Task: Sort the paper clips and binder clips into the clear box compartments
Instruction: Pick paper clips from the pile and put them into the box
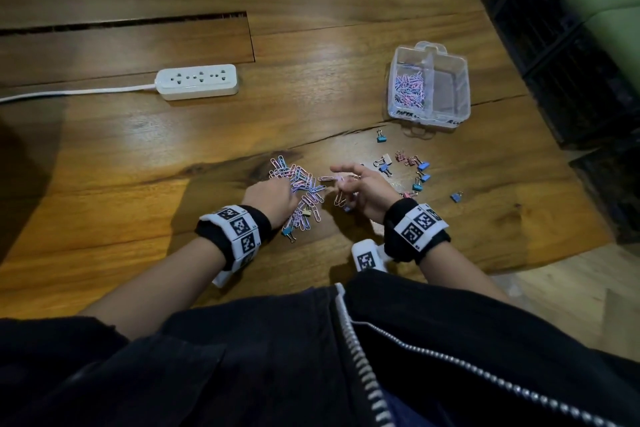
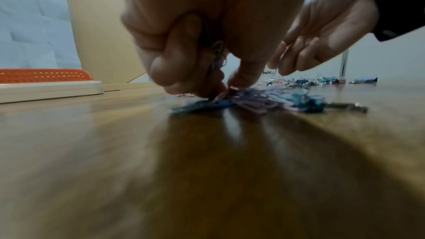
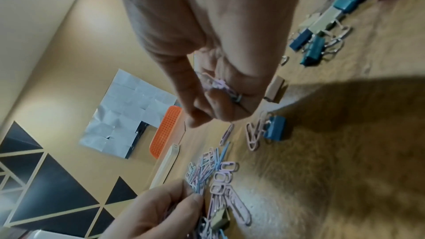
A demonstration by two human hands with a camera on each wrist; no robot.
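A heap of pink and blue paper clips point(image 1: 304, 184) lies on the wooden table in front of me. My left hand point(image 1: 285, 189) is down on the heap, holding a few paper clips point(image 2: 217, 54) in its curled fingers while the fingertips point(image 2: 216, 92) pinch at more. My right hand point(image 1: 346, 180) hovers just right of the heap and grips a small bunch of pink paper clips point(image 3: 219, 85). Several coloured binder clips point(image 1: 415, 172) lie scattered to the right. Behind them stands the clear box point(image 1: 450, 90): its left compartment holds paper clips point(image 1: 410, 87), and its right one looks bare.
A white power strip point(image 1: 197, 81) with its cord lies at the back left. One blue binder clip point(image 1: 381, 136) sits in front of the box, another point(image 1: 288, 231) near my left wrist. The table's edge runs close on the right.
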